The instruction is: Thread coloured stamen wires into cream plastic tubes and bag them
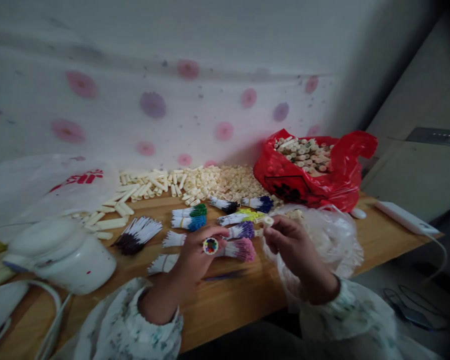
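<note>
My left hand (199,252) is wrapped round a cream tube (210,246) whose open end faces me and shows several coloured tips inside. To its right, my right hand (293,245) pinches a small cream plastic piece (266,221) between thumb and fingers. Bundles of white sticks with coloured ends lie around my left hand: green (198,210), blue (197,222), yellow (243,216), purple (243,230) and pink (242,249). Two dark-tipped bundles (224,205) (260,203) lie behind them. A loose black-tipped pile (138,234) is at the left.
Cream tubes (146,185) and small parts (225,181) are heaped along the wall. A red bag (303,187) full of pieces stands back right, with a clear bag (333,242) before it. A white pot (67,255) is left, a power strip (405,217) right.
</note>
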A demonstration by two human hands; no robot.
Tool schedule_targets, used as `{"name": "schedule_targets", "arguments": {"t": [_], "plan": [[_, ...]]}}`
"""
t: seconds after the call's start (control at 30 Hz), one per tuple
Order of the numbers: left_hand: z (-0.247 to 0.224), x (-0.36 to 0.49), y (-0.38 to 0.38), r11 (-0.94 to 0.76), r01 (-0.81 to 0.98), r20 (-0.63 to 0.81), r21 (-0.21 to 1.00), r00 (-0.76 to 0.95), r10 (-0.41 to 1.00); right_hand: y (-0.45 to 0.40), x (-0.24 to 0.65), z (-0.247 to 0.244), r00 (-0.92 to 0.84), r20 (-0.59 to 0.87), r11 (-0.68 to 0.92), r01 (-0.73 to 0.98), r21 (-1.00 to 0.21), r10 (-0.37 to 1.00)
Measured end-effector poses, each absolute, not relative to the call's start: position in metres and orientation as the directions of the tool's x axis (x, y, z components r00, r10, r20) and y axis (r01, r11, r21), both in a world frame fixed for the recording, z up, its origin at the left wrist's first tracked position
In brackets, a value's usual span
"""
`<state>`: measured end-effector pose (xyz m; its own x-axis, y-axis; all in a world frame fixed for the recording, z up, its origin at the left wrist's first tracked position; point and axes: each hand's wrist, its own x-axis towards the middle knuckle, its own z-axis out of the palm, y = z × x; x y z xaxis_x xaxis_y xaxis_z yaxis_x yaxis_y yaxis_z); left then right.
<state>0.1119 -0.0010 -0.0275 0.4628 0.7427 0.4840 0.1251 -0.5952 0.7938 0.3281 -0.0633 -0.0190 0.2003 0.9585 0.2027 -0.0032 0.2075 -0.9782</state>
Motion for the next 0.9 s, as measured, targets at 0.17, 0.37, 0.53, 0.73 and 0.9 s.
{"name": "schedule_targets", "arguments": {"t": [0.17,0.37,0.53,0.73,0.9], "plan": [[-0.037,0.115,-0.002,-0.491,0.025,0.420,0.871,0.482,0.769,-0.049,0.264,-0.027,0.066,0.170,0.179,-0.174,-0.968,0.983],[-0.035,0.111,0.004,-0.516,0.096,0.444,0.851,0.395,0.805,-0.040,0.254,-0.031,0.095,0.157,0.172,-0.175,-0.969,0.983],[-0.034,0.110,0.008,-0.567,0.126,0.486,0.814,0.385,0.784,-0.041,0.272,-0.033,0.203,0.185,0.233,-0.250,-0.940,0.962],[-0.032,0.106,0.010,-0.585,0.154,0.501,0.796,0.374,0.781,-0.049,0.292,-0.022,0.302,0.396,0.426,-0.041,-0.904,0.867],[-0.035,0.106,0.010,-0.591,0.135,0.508,0.795,0.383,0.771,-0.053,0.287,-0.019,0.172,0.571,0.484,0.372,-0.792,0.803]]}}
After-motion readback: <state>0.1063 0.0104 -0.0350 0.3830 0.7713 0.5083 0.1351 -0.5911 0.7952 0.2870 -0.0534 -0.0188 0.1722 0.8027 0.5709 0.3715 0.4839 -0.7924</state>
